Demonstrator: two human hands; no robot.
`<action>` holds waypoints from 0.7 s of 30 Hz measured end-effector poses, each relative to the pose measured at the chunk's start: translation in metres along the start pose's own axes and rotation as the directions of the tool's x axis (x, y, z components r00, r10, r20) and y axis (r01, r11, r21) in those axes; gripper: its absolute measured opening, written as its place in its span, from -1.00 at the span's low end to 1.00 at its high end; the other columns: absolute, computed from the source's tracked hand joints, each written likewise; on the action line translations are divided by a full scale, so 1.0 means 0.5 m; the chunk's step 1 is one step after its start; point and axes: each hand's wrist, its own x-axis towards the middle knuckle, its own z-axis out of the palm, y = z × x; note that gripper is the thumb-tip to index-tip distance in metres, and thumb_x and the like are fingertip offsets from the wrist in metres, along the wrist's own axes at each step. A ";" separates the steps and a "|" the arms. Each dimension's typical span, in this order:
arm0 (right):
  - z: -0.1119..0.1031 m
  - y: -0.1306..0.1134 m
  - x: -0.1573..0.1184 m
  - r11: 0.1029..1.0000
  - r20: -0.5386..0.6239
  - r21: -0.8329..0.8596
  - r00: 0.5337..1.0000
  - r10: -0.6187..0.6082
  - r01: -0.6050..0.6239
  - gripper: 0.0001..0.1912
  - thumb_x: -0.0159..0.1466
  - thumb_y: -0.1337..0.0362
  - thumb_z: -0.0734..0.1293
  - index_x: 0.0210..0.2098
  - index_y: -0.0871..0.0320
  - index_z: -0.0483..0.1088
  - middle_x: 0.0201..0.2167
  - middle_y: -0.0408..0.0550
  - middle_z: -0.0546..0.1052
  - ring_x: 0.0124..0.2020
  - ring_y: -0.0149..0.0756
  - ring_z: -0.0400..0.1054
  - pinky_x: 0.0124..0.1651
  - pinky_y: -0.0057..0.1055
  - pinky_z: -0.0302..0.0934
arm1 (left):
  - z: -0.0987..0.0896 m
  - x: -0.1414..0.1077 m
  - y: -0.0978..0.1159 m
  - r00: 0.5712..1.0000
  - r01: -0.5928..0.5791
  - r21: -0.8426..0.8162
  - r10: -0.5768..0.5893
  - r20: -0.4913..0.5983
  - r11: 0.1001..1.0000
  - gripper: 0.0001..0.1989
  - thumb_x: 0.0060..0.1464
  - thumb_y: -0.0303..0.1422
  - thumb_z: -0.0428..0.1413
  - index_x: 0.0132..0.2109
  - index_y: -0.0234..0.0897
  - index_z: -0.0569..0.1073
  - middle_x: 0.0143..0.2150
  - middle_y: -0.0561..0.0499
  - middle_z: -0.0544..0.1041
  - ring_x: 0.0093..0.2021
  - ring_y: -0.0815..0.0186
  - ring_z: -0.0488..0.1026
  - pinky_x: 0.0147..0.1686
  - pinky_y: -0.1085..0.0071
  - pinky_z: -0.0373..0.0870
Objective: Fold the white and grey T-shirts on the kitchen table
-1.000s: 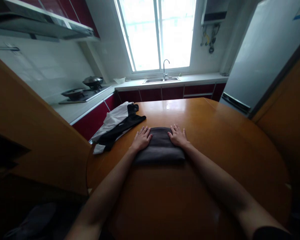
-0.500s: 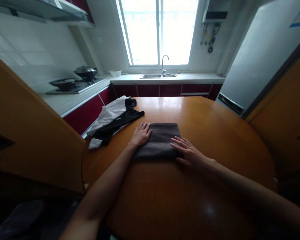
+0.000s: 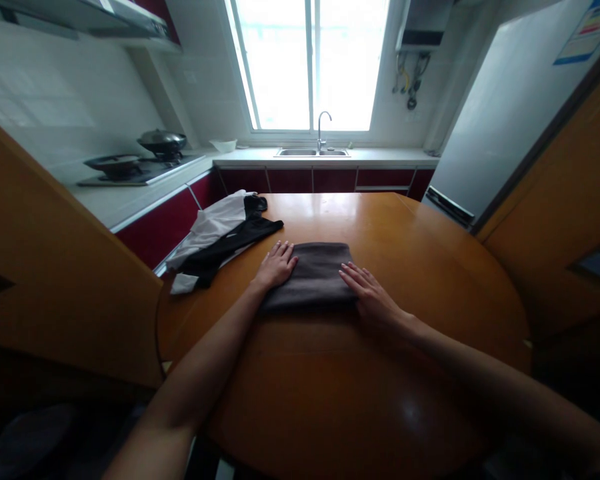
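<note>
A dark grey folded cloth (image 3: 317, 277), perhaps a garment, lies flat on the round wooden table (image 3: 405, 267) in front of me. My left hand (image 3: 276, 265) rests palm down on its left edge, fingers stretched out. On the right edge lies my right hand (image 3: 373, 291), its fingers extended over the cloth and its thumb hidden from sight. Neither hand is closed round anything. Beyond my left hand, loose white and black clothes (image 3: 220, 237) spread across the table's left side.
Behind the table runs a white counter with a sink (image 3: 313, 153) and a tap (image 3: 322, 130). A covered wok (image 3: 161, 141) and a pan (image 3: 114, 164) sit on the stove at left. A fridge (image 3: 495, 113) stands at right, and wooden panels flank the table.
The view has turned slightly to the right. My right hand has shifted against the cloth's right edge, and its thumb no longer shows. My left hand stays on the left edge.
</note>
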 end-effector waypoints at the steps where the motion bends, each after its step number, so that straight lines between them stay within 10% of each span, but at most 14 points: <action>1: -0.001 0.003 -0.007 1.000 0.027 -0.013 1.000 -0.015 0.016 -0.06 0.06 0.58 0.09 0.45 0.20 -0.01 0.49 -0.02 -0.07 0.50 -0.25 -0.36 0.48 -0.03 -0.30 | 0.001 0.001 0.000 1.000 0.001 0.002 -0.001 0.004 1.000 -0.35 0.37 -0.05 -0.25 0.43 -0.33 0.14 0.48 -0.13 0.05 0.49 0.06 -0.14 0.40 0.07 -0.07; 8: -0.024 0.016 -0.023 0.995 0.289 0.101 0.957 -0.017 -0.013 -0.28 0.33 0.29 0.17 0.46 0.11 -0.05 0.49 0.01 -0.14 0.50 -0.12 -0.37 0.45 0.12 -0.42 | 0.002 0.003 0.000 1.000 0.002 0.005 -0.002 0.008 1.000 -0.33 0.37 -0.03 -0.27 0.43 -0.34 0.13 0.49 -0.13 0.04 0.49 0.05 -0.14 0.40 0.05 -0.06; 13: -0.070 0.014 0.095 0.952 -0.043 0.165 0.962 0.270 -0.259 -0.39 0.44 0.13 0.05 0.43 0.18 0.05 0.46 0.10 0.01 0.48 -0.13 -0.21 0.45 0.01 -0.22 | -0.007 -0.001 0.006 1.000 0.010 0.011 -0.010 0.025 1.000 -0.35 0.37 -0.05 -0.27 0.44 -0.31 0.11 0.49 -0.13 0.02 0.49 0.06 -0.16 0.40 0.05 -0.07; 21: 0.069 -0.081 0.133 0.949 0.088 -0.107 0.948 0.306 -0.296 -0.33 0.44 0.00 0.08 0.43 0.18 0.04 0.48 0.16 -0.09 0.50 -0.05 -0.32 0.44 0.12 -0.40 | -0.025 -0.012 0.024 0.999 0.023 -0.026 -0.022 0.045 0.999 -0.39 0.38 -0.10 -0.23 0.44 -0.29 0.10 0.49 -0.15 0.02 0.49 0.03 -0.16 0.37 -0.08 -0.03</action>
